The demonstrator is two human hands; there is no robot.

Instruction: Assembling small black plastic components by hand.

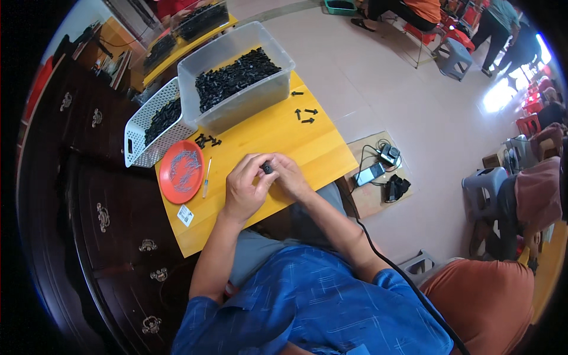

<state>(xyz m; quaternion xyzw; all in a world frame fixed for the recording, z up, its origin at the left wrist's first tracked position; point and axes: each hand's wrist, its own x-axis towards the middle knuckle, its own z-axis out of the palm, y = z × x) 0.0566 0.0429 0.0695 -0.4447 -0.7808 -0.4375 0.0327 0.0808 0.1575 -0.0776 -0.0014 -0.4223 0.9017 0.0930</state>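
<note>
My left hand [244,184] and my right hand [286,176] meet above the near part of a yellow table [302,142]. Between their fingers is a small black plastic part [267,168], its round end showing; the rest of it is covered by my fingers. Both hands are closed around it. Left of them lies an orange-red plate [171,190] with many thin, pale, small pieces [185,168] on it. A slim pen-like stick [207,177] rests between plate and left hand. Beyond, a few black parts [207,141] lie in a loose group.
A clear plastic bin [242,105] full of black parts stands at the back, beside a white perforated basket [137,137] of similar ones. Several black parts [307,116] lie near the right edge. Dark drawers [118,219] flank the left; devices with cables [370,174] lie low on the right.
</note>
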